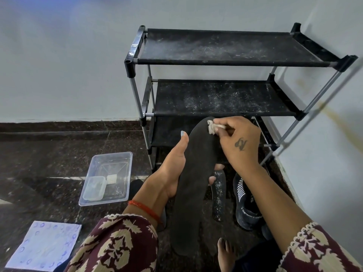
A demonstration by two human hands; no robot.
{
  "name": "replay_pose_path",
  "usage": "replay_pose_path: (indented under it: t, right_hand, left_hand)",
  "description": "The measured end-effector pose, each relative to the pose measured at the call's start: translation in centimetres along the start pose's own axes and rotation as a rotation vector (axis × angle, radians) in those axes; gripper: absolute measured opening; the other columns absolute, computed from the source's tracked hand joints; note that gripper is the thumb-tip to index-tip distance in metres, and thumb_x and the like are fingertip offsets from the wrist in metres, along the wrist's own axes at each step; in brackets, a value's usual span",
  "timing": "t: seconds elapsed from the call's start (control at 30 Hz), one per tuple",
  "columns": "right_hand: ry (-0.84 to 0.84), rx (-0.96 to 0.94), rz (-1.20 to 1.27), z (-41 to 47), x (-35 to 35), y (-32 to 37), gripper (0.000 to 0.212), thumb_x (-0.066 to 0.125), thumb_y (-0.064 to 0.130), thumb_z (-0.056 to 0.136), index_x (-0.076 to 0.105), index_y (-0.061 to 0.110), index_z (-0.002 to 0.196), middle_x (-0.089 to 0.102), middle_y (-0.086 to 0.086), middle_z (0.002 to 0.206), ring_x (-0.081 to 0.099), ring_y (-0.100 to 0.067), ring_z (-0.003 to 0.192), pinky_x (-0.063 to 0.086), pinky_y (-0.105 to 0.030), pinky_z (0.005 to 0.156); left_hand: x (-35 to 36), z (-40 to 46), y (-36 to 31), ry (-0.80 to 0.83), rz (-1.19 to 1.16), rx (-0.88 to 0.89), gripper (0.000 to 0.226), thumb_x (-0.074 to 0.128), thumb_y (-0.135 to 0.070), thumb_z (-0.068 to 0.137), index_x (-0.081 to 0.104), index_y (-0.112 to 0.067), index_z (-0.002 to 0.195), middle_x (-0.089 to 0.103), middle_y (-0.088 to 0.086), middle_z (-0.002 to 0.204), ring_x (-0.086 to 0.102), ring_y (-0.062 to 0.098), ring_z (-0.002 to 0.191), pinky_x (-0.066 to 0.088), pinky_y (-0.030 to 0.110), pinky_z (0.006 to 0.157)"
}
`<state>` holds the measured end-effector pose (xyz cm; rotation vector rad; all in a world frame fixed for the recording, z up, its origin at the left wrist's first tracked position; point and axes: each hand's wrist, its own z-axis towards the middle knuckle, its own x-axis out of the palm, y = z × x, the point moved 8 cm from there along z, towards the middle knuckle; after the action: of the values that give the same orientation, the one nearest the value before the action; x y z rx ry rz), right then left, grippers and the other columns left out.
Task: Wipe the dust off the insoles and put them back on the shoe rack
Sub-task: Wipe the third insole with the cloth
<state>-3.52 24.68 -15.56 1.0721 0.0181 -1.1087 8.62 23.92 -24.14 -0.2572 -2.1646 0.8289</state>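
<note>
Risk: wiped dust may resettle, since the shoe rack [225, 91] shelves look speckled with it
Slip: the thumb-and-fingers hold could let the insole twist under pressure
Left hand [172, 167]: grasping the held insole [194, 183] at mid-length
Right hand [239, 142]: pinching a small cloth [213, 126] on the insole's toe end
Look: dark, matte, mostly clean
Second insole [219, 197]: on the floor, dusty, beside a shoe [246, 203]
</note>
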Motion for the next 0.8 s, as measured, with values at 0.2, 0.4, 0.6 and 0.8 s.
replay_pose_path:
  t: [0.2,0.4,0.6,0.8]
  right_hand:
    - [0.305,-0.119,0.171,-1.5,3.1,3.3,0.017,0.075,0.005,0.072,0.075,0.016,0.086,0.07,0.004,0.087,0.063,-0.003,0.083,0.05,-0.014,0.077]
    - [0.667,-0.072,0.136,-2.2,3.7,2.2,0.025,0.071,-0.009,0.07,0.076,0.015,0.077,0.07,0.004,0.085,0.066,-0.007,0.08,0.054,-0.017,0.067]
    - [0.193,-0.007,-0.115,0.0,0.6,-0.7,0.02,0.068,0.0,0.075,0.075,0.016,0.085,0.068,0.003,0.086,0.059,-0.004,0.076,0.042,-0.003,0.071]
    - [0.342,-0.036,0.135,-1.5,3.3,2.4,0.019,0.076,0.007,0.073,0.074,0.018,0.089,0.068,0.007,0.089,0.062,-0.002,0.083,0.049,-0.014,0.077]
  left_hand:
    - [-0.4,0.0,0.0,0.029,0.015,0.0,0.084,0.012,-0.077,0.085,0.062,-0.016,0.113,0.071,0.012,0.092,0.068,0.024,0.073,0.05,0.036,0.064]
    - [-1.1,0.5,-1.2,-0.007,-0.087,0.088,0.075,0.015,-0.076,0.086,0.06,-0.022,0.114,0.066,0.013,0.094,0.063,0.027,0.068,0.052,0.035,0.056]
    - [-0.7,0.6,-0.7,0.012,-0.065,0.066,0.072,0.019,-0.075,0.085,0.054,-0.027,0.126,0.064,0.015,0.11,0.068,0.036,0.081,0.053,0.036,0.053]
    - [-0.7,0.4,-0.6,0.012,-0.006,0.059,0.085,0.009,-0.078,0.083,0.055,-0.018,0.123,0.07,0.012,0.079,0.065,0.026,0.059,0.051,0.034,0.056]
